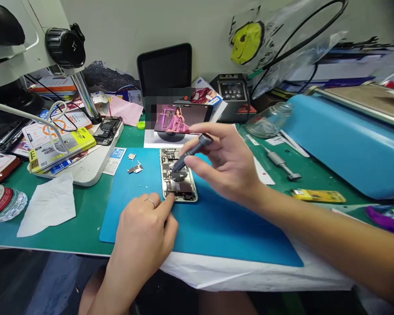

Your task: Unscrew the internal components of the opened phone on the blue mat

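Observation:
An opened smartphone lies on the blue mat, its inner boards and connectors exposed. My left hand is at its lower end: the index fingertip rests on the bottom edge, and the other fingers are curled with nothing visible in them. A ring shows on one finger. My right hand is closed on a dark screwdriver, slanted with its tip down over the upper middle of the phone. Whether the tip touches a part is too small to tell. Small metal parts lie left of the phone.
Behind the phone, a propped screen plays a video. A microscope stand and yellow battery box are on the left, near a white tissue. At right lie another grey tool, a glass jar and a blue roll.

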The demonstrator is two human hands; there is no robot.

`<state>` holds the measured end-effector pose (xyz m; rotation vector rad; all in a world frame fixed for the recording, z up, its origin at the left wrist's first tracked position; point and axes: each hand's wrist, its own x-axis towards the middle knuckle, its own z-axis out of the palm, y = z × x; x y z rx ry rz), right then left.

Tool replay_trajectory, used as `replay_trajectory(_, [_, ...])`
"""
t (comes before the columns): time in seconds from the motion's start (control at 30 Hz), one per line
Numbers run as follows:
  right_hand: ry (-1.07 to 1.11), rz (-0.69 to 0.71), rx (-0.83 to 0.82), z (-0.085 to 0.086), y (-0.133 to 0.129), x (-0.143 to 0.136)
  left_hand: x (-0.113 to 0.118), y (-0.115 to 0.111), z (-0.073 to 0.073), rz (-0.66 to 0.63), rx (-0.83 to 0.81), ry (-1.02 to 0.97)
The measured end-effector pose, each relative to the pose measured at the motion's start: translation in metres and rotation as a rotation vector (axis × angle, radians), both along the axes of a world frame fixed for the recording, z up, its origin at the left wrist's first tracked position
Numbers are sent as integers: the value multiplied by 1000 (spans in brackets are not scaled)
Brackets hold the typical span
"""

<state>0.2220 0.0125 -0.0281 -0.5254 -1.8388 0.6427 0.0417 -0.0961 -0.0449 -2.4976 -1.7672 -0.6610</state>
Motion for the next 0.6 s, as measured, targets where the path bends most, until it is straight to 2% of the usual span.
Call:
replay_trajectory(0.1, [52,-39,-44,-17,-3,-6,1,-2,-1,-6,20,-15])
replay_trajectory(0.23, [-101,-50,92,-31,-5,-2,1,-4,-2,-15,33,-22])
replay_trajectory(0.37, [-171,-36,135,-33,-5,-1,1,-4,-2,-18,16,-8])
replay_trajectory(0.6, [-171,4,94,-32,-5,-6,2,-5,0,-23,11,-23])
